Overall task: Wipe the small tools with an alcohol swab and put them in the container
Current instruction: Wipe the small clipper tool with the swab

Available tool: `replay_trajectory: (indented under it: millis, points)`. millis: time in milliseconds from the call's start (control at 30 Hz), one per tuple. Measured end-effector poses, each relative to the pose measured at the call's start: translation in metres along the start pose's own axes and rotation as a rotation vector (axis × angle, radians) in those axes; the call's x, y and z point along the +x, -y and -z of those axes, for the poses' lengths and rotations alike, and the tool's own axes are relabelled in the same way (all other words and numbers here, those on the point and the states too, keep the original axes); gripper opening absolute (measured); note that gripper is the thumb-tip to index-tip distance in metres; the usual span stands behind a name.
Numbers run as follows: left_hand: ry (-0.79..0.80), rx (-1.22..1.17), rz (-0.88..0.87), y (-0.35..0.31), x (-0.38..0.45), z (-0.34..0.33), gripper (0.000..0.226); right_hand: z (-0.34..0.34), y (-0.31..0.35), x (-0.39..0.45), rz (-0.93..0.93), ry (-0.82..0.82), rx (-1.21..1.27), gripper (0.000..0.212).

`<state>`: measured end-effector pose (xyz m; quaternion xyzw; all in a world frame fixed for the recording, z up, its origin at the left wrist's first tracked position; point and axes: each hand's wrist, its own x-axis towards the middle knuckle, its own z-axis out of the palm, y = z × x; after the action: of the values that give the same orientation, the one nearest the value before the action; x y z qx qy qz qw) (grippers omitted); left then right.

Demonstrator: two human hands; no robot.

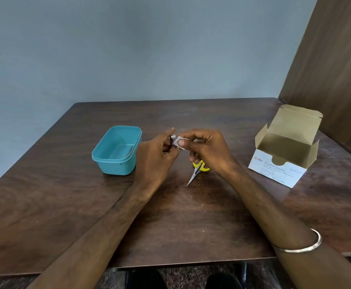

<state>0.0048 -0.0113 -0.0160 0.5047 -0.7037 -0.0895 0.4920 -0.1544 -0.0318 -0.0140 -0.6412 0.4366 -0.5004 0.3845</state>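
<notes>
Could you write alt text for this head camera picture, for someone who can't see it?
Two hands meet above a wooden table: the left hand holds a small metal tool while the right hand rubs it with a swab. Nearby are a teal container, yellow-handled scissors and an open swab box.

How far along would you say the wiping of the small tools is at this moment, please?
Done: a metal item already seems to lie inside the teal container. In hand: the left hand holds a small metal tool while the right hand rubs it with a swab. Left: the yellow-handled scissors lie unwiped on the table, beside the open swab box.
</notes>
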Motion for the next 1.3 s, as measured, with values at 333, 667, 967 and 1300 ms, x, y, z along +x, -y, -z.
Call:
replay_trajectory:
  millis: [333, 667, 967, 1300]
  points:
    - [0.076, -0.551, 0.374, -0.0028, 0.0055, 0.0018, 0.041, 0.0037, 0.0058, 0.0014, -0.067, -0.087, 0.097, 0.006]
    - [0.205, -0.642, 0.376, 0.0007, 0.0046, 0.0009, 0.04, 0.0027, 0.0059, 0.0009, -0.069, -0.062, 0.075, 0.008]
    - [0.242, -0.6, 0.352, 0.0011, 0.004, -0.0003, 0.042, 0.0042, 0.0073, 0.0001, -0.071, -0.081, 0.062, 0.009]
    - [0.23, -0.461, 0.29, 0.0042, 0.0045, -0.0057, 0.05, 0.0048, 0.0054, 0.0008, -0.07, -0.064, 0.039, 0.004]
